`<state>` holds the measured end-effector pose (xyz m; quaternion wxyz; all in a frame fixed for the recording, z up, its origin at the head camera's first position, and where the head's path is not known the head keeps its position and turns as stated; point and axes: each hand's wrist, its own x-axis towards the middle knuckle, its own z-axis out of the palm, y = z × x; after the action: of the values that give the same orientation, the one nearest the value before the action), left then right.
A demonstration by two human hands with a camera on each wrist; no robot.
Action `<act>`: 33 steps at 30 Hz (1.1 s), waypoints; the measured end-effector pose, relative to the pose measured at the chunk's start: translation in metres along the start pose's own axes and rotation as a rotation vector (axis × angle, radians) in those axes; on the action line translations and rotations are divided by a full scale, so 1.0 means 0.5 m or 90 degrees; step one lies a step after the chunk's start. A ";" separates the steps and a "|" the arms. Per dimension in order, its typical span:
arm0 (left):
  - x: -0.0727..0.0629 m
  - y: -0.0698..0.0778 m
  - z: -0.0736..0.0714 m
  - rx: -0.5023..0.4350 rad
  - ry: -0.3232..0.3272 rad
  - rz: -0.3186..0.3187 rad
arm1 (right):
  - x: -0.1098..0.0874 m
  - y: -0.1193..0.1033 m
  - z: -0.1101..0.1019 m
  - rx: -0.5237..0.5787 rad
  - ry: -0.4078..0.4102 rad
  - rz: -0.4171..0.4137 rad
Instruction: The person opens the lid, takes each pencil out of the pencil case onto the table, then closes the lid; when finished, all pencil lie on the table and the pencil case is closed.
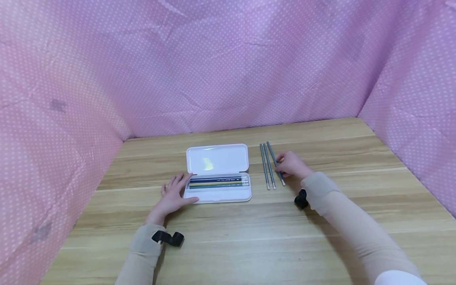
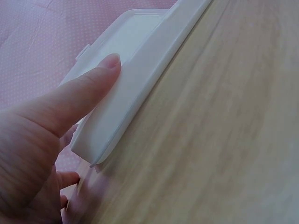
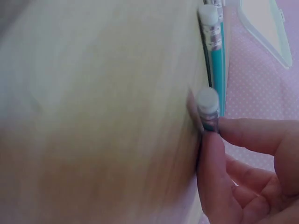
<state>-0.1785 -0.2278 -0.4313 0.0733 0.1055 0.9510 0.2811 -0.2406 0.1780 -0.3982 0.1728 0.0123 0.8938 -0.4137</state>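
My left hand (image 1: 172, 198) lies at the left end of a white pencil case (image 1: 217, 198), fingers spread and straight. Its thumb (image 2: 88, 88) rests against the case's front wall in the left wrist view, and the index finger reaches the hinge corner. Inside the case, a row of pencils (image 1: 217, 181) in dark blue, yellowish and green lies along the back. My right hand (image 1: 293, 165) pinches a teal pencil (image 1: 272, 153) between thumb and finger, near its white eraser (image 3: 207, 99) in the right wrist view. Two similar pencils (image 1: 266, 168) lie just left of it.
The case's lid (image 1: 228, 158) is flipped back flat behind it. A wooden table (image 1: 242, 237) carries everything. Pink dotted cloth (image 1: 235, 79) hangs along the table's back and both sides. Each wrist wears a small black camera (image 1: 302, 199).
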 end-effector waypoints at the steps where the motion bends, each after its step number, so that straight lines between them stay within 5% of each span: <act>1: 0.000 0.000 0.000 0.000 0.001 0.000 | -0.001 -0.001 0.001 -0.006 0.002 0.000; 11: 0.001 -0.002 0.001 0.003 0.004 0.003 | -0.009 -0.002 0.003 -0.038 0.001 -0.004; 33: -0.002 0.005 -0.002 -0.004 0.001 0.003 | -0.004 -0.008 0.004 0.013 -0.018 0.009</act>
<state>-0.1774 -0.2267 -0.4291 0.0722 0.1077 0.9500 0.2842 -0.2390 0.1741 -0.3956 0.1884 0.0144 0.8869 -0.4215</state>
